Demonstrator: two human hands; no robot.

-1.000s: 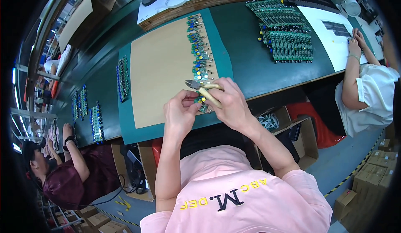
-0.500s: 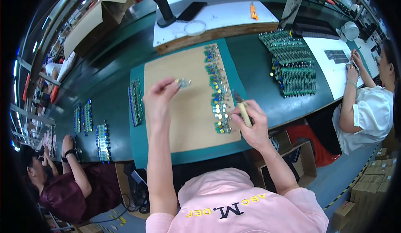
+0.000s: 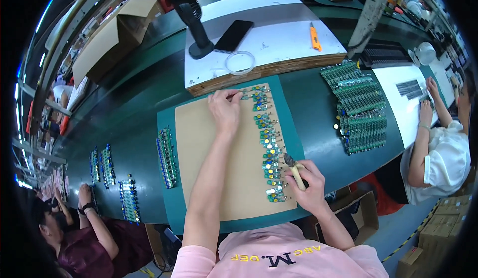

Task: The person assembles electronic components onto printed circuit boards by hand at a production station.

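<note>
My left hand (image 3: 226, 109) reaches to the top of the tan board (image 3: 214, 163), fingers pinched on a small green circuit board (image 3: 244, 96) at the column's far end. Down the tan board's right side runs that column of small circuit boards (image 3: 271, 151), with yellow and silver round parts and wire leads on their right. My right hand (image 3: 309, 184) is closed around pliers (image 3: 296, 171) with dark jaws and cream handles, beside the column's near end. The jaws point away from me, close to the boards' leads.
Beyond stands a white raised platform (image 3: 279, 39) with a handheld fan (image 3: 196, 29), phone (image 3: 234, 36), clear ring (image 3: 240, 63) and orange cutter (image 3: 315, 38). Circuit board rows lie left (image 3: 166, 157) and right (image 3: 361, 108). Co-workers sit at both sides.
My left hand has moved away from me and right, bringing the small circuit board from mid-air to the column's far end. My right hand still grips the pliers near the column. The view has shifted.
</note>
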